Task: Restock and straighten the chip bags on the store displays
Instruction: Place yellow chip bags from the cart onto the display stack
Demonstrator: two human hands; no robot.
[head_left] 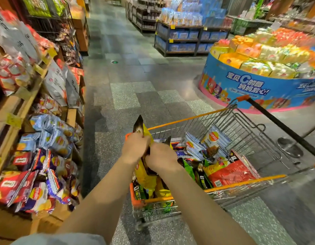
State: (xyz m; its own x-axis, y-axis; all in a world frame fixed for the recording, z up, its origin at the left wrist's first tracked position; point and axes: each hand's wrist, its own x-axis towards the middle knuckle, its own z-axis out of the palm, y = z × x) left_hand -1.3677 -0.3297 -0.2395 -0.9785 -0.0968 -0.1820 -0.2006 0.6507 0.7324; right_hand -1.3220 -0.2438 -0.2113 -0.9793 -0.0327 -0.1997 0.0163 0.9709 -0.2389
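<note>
head view, store aisle. both hands are meeting at the centre of the frame above the near left corner of a wire shopping cart [241, 121]. the left hand [135, 147] is curling its fingers round the upper part of a yellow chip bag [144, 175], whose dark top seal is standing up above the knuckles; the right hand [161, 157] is gripping the same bag just beside and below it, probably to gather it, and perhaps a second bag behind it, before lifting clear of the load. how many bags are being held cannot be told. the cart is serving as the stock carrier: red, green, blue-white and yellow chip bags [231, 172] are lying loosely heaped in its basket, within arm's reach. at the left of the frame, wooden display shelves [28, 103] are carrying tumbled bags; the lower tier [38, 174] is holding red, purple and blue packs leaning untidily, which likely explains why the cart is parked near it. at the upper right, a round blue promotional stand [245, 87] of yellow and orange packs is standing well apart across the tiled floor [125, 96].
</note>
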